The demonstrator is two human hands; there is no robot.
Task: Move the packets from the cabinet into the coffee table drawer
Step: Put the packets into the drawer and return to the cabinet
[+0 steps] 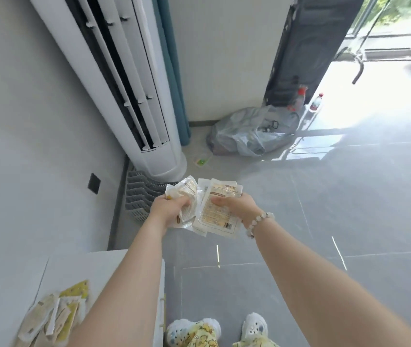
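Both arms are stretched out over the grey floor, each hand holding pale snack packets. My left hand grips a crumpled bunch of white packets. My right hand pinches a flat stack of cream packets with printed labels, thumb on top. The two bunches touch in the middle. More packets, cream and yellow, lie in a loose pile on the white cabinet top at the lower left. The coffee table drawer is not in view.
A tall white floor air conditioner stands ahead on the left, with a grey slatted rack at its base. A plastic bag and bottles lie by the far wall. My feet in white clogs are at the bottom.
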